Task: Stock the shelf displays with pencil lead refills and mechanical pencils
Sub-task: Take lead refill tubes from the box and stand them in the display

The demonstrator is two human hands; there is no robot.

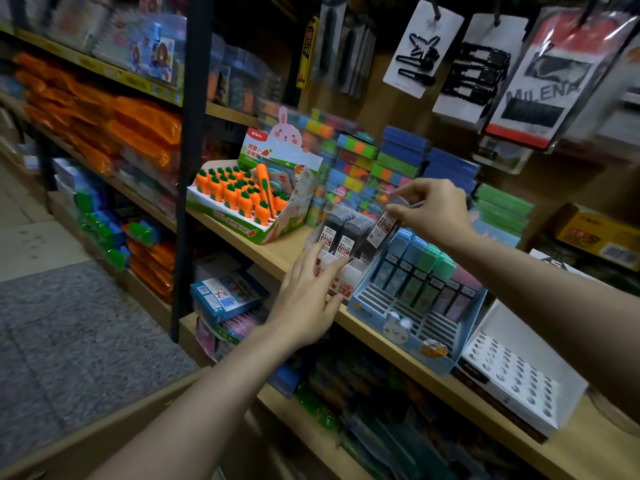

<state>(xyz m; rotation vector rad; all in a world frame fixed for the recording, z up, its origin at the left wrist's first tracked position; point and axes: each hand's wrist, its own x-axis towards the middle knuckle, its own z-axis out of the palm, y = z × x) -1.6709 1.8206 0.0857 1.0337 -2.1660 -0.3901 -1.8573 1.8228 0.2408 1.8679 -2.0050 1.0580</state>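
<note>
Two hands work at the wooden shelf as I watch. My right hand pinches a dark lead refill case by its top, tilted, above the white refill display box, where two rows of like cases stand. My left hand rests against that box's front, fingers straight. Just right sits a blue display of pastel cases; left, a carrot display.
</note>
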